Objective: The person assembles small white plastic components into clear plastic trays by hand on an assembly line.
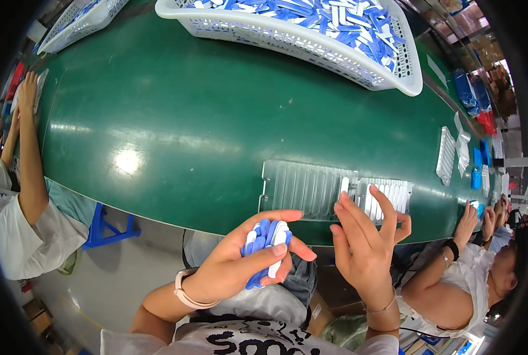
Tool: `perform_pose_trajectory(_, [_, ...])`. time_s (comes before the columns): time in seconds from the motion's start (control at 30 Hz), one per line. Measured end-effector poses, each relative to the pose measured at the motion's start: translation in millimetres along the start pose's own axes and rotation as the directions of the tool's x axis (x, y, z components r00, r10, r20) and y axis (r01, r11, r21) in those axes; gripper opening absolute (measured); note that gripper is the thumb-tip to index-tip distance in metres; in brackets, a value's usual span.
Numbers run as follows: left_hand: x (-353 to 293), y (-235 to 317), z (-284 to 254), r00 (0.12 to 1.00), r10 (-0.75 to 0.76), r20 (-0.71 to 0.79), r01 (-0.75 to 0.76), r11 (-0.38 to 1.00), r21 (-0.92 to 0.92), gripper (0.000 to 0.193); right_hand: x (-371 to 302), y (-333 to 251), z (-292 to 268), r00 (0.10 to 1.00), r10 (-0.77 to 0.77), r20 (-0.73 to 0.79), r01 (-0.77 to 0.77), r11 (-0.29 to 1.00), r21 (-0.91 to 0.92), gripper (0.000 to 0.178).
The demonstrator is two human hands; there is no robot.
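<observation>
In the head view, the left hand (pixel 240 254) grips a bundle of blue and white strips (pixel 267 232), thumb across the front and fingers wrapped behind, above the near edge of the green bench (pixel 128 118). The right hand (pixel 367 242) is open with its fingers spread; 1 fingertip touches a white strip (pixel 344 185) at the right end of a clear ribbed tray (pixel 302 186). Just right of that lies a 2nd clear section (pixel 411 189), holding a row of white strips (pixel 397 198) partly covered by the fingers; whether the 2 pieces join is hard to tell.

On the far side of the bench, a large white basket (pixel 293 42) holds a heap of loose blue and white strips, and a smaller white basket (pixel 83 32) stands at far left. A pale ribbed tray (pixel 446 155) lies farther right. Other people sit at the left and right, near a blue stool (pixel 107 228) on the left.
</observation>
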State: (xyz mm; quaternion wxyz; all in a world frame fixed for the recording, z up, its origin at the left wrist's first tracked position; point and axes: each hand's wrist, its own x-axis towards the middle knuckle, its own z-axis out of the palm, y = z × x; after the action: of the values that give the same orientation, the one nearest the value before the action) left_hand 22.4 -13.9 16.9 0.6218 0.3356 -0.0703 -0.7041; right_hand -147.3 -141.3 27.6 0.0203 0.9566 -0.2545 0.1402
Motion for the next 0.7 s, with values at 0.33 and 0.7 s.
perform_pose_trajectory(0.33, [-3.5,-8.6,3.0,0.990,0.101,0.094,-0.120,0.967,0.224,0.037,16.6,-6.8,-16.1,0.963,0.063,0.262,-0.259,0.488,0.834,0.022])
perform_pose_trajectory(0.7, [-2.8,1.5,0.0,0.992,-0.125,0.015,0.124,0.990,0.066,0.021,-18.3,-0.3,-20.8,0.847,-0.411,-0.337,0.510,0.806,0.301,0.021])
